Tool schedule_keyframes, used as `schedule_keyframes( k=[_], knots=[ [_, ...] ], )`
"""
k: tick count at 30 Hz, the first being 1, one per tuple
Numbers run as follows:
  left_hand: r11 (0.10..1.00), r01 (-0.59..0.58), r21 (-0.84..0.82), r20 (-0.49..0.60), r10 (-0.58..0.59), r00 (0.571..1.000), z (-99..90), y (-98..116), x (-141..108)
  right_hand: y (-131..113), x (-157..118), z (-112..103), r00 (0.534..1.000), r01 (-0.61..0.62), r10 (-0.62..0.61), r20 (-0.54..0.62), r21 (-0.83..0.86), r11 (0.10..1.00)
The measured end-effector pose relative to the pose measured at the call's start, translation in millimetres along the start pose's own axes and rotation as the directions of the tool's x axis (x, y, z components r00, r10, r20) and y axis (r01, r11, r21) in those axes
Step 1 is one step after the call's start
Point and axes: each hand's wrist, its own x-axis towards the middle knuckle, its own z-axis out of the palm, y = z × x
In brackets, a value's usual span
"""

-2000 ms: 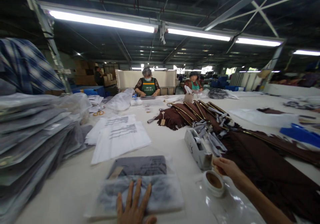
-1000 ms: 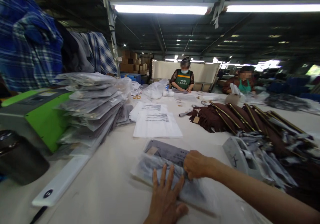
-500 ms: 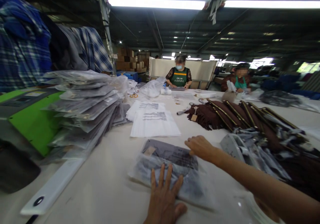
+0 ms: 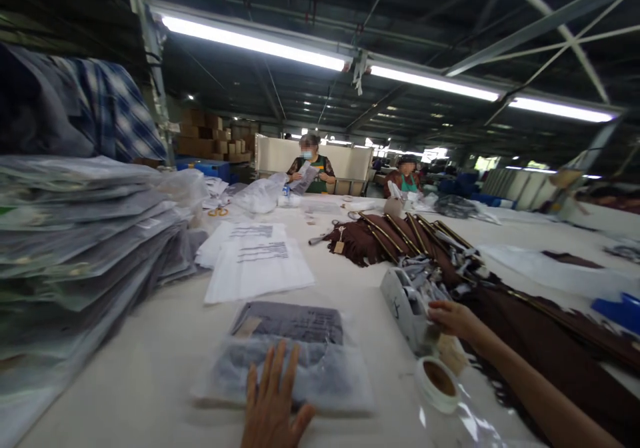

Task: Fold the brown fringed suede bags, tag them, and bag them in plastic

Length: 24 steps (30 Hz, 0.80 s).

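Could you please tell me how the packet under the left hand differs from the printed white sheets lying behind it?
The packet shows a dark grey item inside a translucent cover, while the printed sheets are white with dark lines of print. The packet looks thicker; the printed sheets look thin. The left hand lies spread on the packet, while no hand touches the printed sheets. Both lie on the pale table.

A dark-gray cloth article [image 4: 300,323] lies flat in a translucent plastic bag [image 4: 327,378] on the worktop [image 4: 135,375], near a gray tape dispenser [image 4: 404,315].
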Motion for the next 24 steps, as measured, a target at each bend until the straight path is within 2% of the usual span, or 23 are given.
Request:
schedule_keyframes(
  k=[3,7,11,13,17,21,24],
  knots=[
    [1.000,-0.002,0.022,-0.059,0.003,0.998,7.0,-4,-3,-4,-1,13,1.000,-0.017,0.016,0.010,0.203,0.979],
    [0.999,-0.024,0.038,-0.100,0.028,0.995,10.5,-7,-3,-10,-6,12,0.999,0.017,0.004,-0.052,0.394,0.919],
    [0.998,-0.040,0.045,-0.094,0.044,0.995,9.2,-8,-2,-10,-22,3,0.993,0.069,-0.013,-0.120,0.479,0.875],
    [0.998,-0.044,0.043,-0.086,0.047,0.995,9.9,-8,-3,-7,-35,-2,0.993,0.077,-0.021,-0.116,0.501,0.862],
    [1.000,-0.016,0.020,-0.046,0.016,0.999,12.5,-1,-5,10,-62,-3,0.999,-0.034,0.047,-0.010,0.550,0.834],
    [1.000,0.023,-0.020,0.019,-0.023,1.000,7.3,7,-3,31,-75,4,0.981,-0.190,0.145,0.126,0.551,0.812],
    [1.000,-0.006,-0.005,0.028,0.006,1.000,-4.0,9,1,22,-72,13,0.974,-0.204,0.126,0.187,0.497,0.843]
  ],
)
